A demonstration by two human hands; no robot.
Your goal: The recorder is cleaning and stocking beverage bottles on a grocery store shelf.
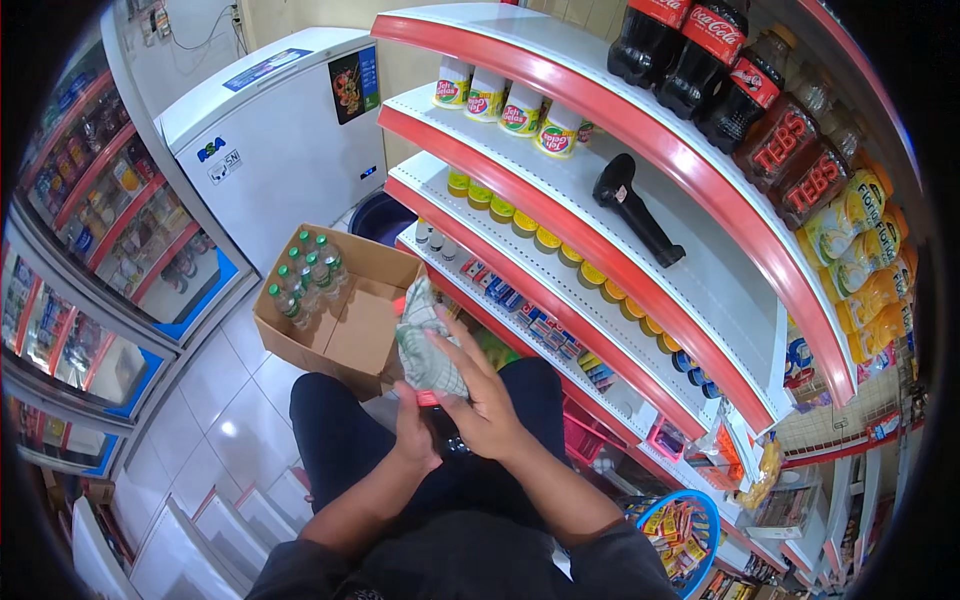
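My left hand [416,435] grips a dark soda bottle [448,435] with a red label, held between my knees. My right hand [476,405] presses a checked green and white cloth [426,345] against the bottle, its fingers spread over the fabric. A red cap shows at the cloth's upper left edge. Just beyond the cloth, an open cardboard box [330,346] holds several small clear bottles [306,274] with green caps, grouped in its far left part.
On the right curve white shelves with red edges [577,225], holding jars, cups, boxes and a black barcode scanner [637,210]. Large soda bottles [705,60] stand on top. A chest freezer [277,150] is behind the box, glass-door coolers [127,187] at left, a blue basket [712,517] at lower right.
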